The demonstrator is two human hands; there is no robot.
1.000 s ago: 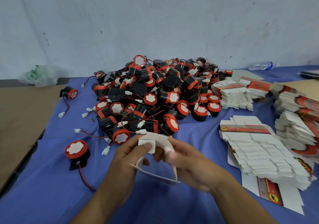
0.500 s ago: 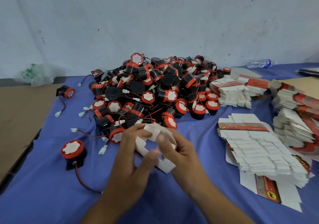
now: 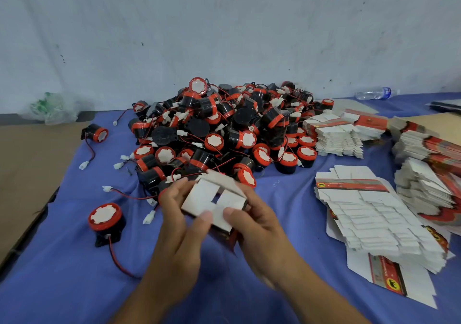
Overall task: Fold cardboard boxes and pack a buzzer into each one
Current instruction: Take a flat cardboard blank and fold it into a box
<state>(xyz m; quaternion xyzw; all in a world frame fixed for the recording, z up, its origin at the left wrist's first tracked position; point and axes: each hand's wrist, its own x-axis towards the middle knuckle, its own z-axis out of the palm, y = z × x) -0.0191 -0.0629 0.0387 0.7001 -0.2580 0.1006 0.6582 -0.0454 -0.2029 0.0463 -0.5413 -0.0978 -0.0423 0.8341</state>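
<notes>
Head view: the box (image 3: 214, 203) was half formed and held in the air over the blue cloth (image 3: 62, 248), just in front of the buzzer pile (image 3: 224, 134). Its flapped end was tipped up toward the camera. The white flaps were folded in over that end but not flush, and a small dark gap showed at the centre where they met.

Risks, my read:
- The flaps looked unlocked. If either thumb lifted before the last flap tucked in, the end would likely spring open.
- Too much thumb pressure on an unsupported flap could dent the card or crease it off its score line.
- A crookedly closed end could probably let a buzzer drop through once loaded.
- The box sat at the pile's near edge among loose red wires and white plugs, so a wire could catch a flap.

Grip: the left hand (image 3: 179, 223) grasped the box's left side, with its fingers (image 3: 174, 190) curled over the far left edge and its thumb pressing the near flap. The right hand (image 3: 259, 226) grasped the right side, its thumb on the same flap just beside the left thumb, the 2 close but apart. So the box lay between the 2 hands, with the flaps under the thumbs and the red printed wall below. Contact behind the box was hidden, so I could not tell.

Nothing was loaded. 1 loose buzzer (image 3: 106, 217) stood on the cloth well left of the left hand, and the flat box stacks (image 3: 369, 213) lay to the right.
</notes>
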